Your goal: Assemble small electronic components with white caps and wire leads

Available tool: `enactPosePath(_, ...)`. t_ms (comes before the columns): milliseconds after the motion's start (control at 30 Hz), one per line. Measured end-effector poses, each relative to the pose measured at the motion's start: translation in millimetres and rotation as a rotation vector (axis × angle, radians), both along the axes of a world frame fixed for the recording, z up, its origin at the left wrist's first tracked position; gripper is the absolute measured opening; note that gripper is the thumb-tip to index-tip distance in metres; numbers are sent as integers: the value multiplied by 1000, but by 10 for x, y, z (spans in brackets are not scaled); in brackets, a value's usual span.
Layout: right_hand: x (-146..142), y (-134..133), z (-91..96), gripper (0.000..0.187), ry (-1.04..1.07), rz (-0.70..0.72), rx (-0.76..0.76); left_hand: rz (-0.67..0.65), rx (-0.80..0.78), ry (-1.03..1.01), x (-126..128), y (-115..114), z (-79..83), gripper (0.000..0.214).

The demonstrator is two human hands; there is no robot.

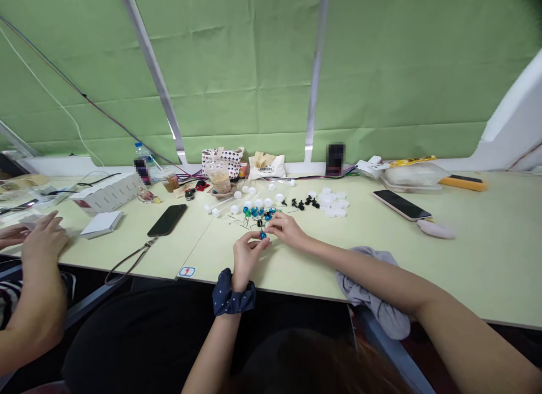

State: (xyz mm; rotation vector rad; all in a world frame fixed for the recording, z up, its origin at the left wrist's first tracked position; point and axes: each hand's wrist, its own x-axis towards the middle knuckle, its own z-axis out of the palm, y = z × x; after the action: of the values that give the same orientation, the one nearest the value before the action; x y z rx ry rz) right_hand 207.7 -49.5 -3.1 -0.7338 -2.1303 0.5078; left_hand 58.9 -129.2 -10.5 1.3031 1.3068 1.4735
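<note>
My left hand (246, 255), a dark blue polka-dot scrunchie (234, 295) on its wrist, pinches a small shiny blue piece (263, 235) near the table's front. Fingertips closed, my right hand (288, 230) meets it from the right; what it grips is too small to make out. A thin dark stem seems to rise from the blue piece. Just beyond my hands lie loose blue and green pieces (254, 211) among thin metal pins (237, 220). Farther right are several small black parts (301, 205) and a group of white round caps (333, 201).
Clear tubes with white caps (224, 204) lie behind the parts. A plastic cup (219, 176) stands at the back. Phones (167, 220) (401, 205) rest on both sides. A grey cloth (372, 292) hangs at the front edge. Another person's hand (44, 236) works at far left.
</note>
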Motion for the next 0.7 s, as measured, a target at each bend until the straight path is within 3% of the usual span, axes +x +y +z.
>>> enactPosePath(200,19,11,23,25,-51,-49,-60,4,-17,14,-5,1,-13,35)
enactPosePath(367,47,88,30,19,-43,80,-155,12,-4,5,-30,19,-64,38)
enactPosePath(500,86,132,43,15,-79,192,-144,35,12,18,-37,28,-72,37)
enactPosePath(700,109,123,56,16,-123,179,-117,26,31,9,-33,31,-75,35)
